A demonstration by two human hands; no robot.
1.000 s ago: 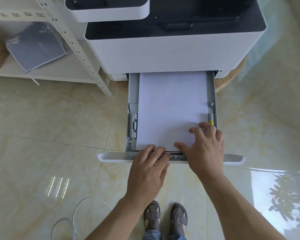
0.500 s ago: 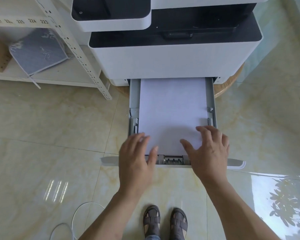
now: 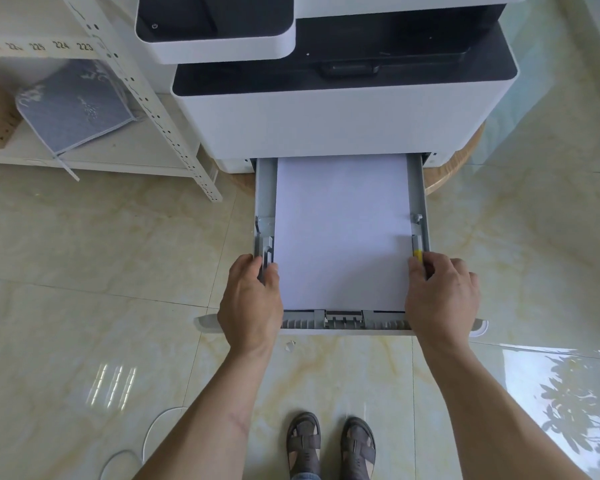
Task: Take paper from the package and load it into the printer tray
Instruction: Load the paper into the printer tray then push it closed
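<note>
A grey printer tray (image 3: 264, 188) is pulled out from the bottom of a white and black printer (image 3: 343, 123). A flat stack of white paper (image 3: 342, 230) lies inside it, between the side guides. My left hand (image 3: 252, 299) grips the left side guide and tray wall, thumb inside against the paper's edge. My right hand (image 3: 440, 296) grips the right wall at the yellow-tipped guide (image 3: 418, 254). No paper package is in view.
A white metal shelf (image 3: 94, 161) stands at the left with a grey cushion (image 3: 73, 112) on it. The printer sits on a round wooden base (image 3: 458, 161). A white cable (image 3: 149, 434) loops on the glossy tile floor near my sandalled feet (image 3: 329, 445).
Both hands have left the paper's near edge and spread apart to the tray's left and right sides, where they now grip the guides. The view has tilted down slightly.
</note>
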